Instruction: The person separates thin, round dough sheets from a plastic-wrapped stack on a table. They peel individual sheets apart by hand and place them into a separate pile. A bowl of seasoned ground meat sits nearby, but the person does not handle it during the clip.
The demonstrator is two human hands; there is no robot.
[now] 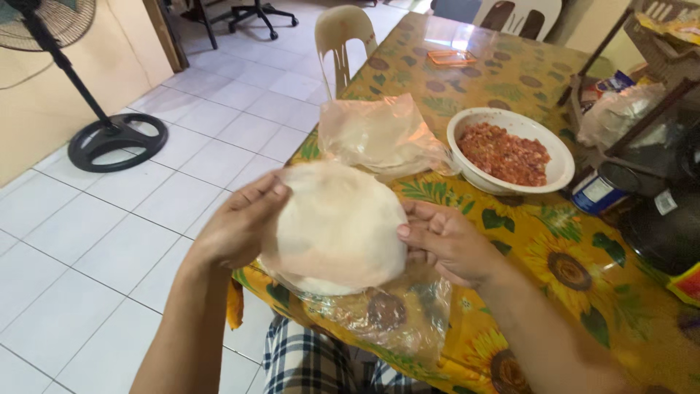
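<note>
Checked cloth (321, 361) covers my lap at the near edge, just under the table's (583, 292) corner with its sunflower-print cover. Above it I hold a round stack of thin white wrappers (335, 230) between both hands, tilted up toward me so its flat face shows. It sits over a crumpled clear plastic bag (394, 310) lying on the table edge, which looks like the sleeve it came in.

My left hand (237, 230) cups the stack's left rim, fingers spread and curved along the edge, thumb toward the top. My right hand (448, 241) is at the right rim with fingertips pressed against the edge of the stack, as if to find where one sheet parts from the next. Both hands hold the stack by its sides, likely because the sheets are thin and tear easily in the middle; whether a single sheet is already pinched loose I cannot tell.

Farther off, just beyond the stack, lies a second clear bag of wrappers (379, 135). To its right stands a white bowl (558, 171) filled with reddish minced filling (504, 153), within easy reach of my right hand. A small blue-and-white can (596, 191) stands near the bowl's right side. On the far left, on the tiled floor (109, 241), is a standing fan (117, 135), and a pale plastic chair (343, 36) is pushed to the table's far side.
</note>
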